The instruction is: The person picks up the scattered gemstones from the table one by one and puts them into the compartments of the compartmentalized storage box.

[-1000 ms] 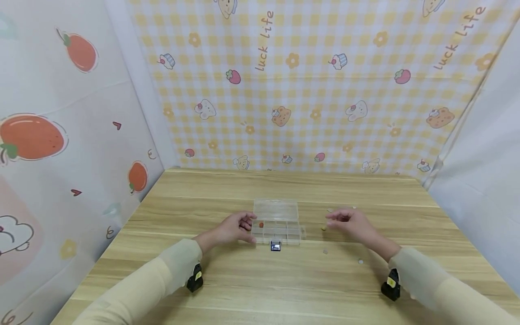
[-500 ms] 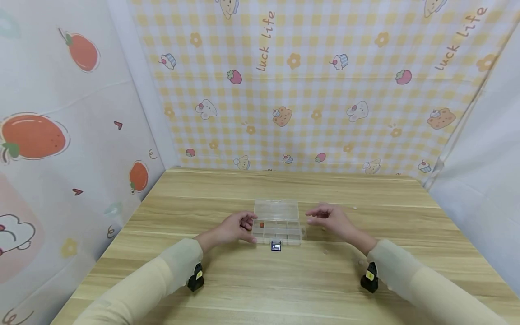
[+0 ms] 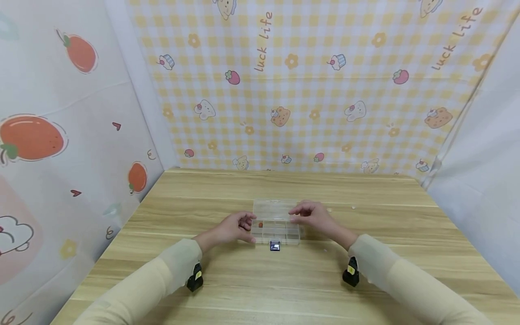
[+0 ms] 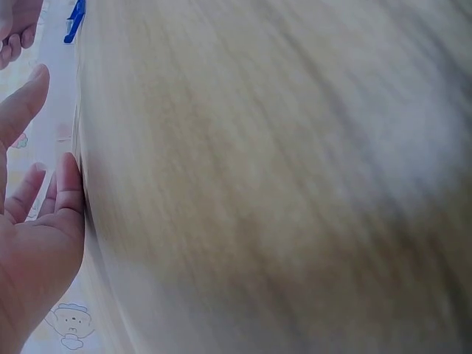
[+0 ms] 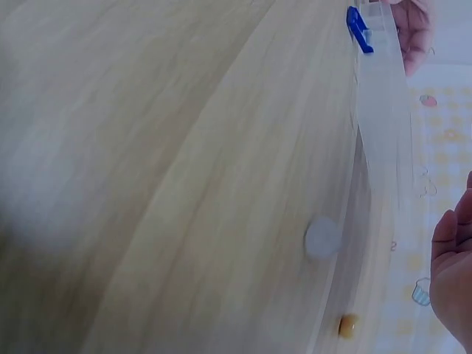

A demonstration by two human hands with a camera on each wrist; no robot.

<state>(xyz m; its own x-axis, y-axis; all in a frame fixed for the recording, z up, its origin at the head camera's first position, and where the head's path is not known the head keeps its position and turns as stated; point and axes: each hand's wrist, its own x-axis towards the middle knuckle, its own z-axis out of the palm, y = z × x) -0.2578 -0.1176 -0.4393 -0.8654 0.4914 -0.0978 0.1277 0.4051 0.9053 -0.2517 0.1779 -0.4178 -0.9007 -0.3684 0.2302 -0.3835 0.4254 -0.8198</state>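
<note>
A clear plastic compartment box (image 3: 268, 236) stands on the table with its lid (image 3: 270, 209) tipped back. Its blue latch (image 3: 275, 246) faces the front. In the back left compartment lies a small orange-red piece (image 3: 261, 225). My left hand (image 3: 233, 227) holds the box's left end, thumb at the front corner and fingers towards the back. Over the box's back right compartment is my right hand (image 3: 314, 215), thumb and fingertips near each other; whether something small is between them is hidden. A grey disc (image 5: 322, 237) and a yellowish piece (image 5: 348, 325) lie right of the box.
On the wooden table (image 3: 243, 280), more small pale pieces lie to the right, one of them a whitish piece (image 3: 353, 207) farther back. A checked cloth (image 3: 317, 90) hangs behind the table's back edge, and printed cloth hangs on the left.
My right hand has moved left from beside the small pieces on the table to over the right part of the box. My left hand and the box have stayed put.
</note>
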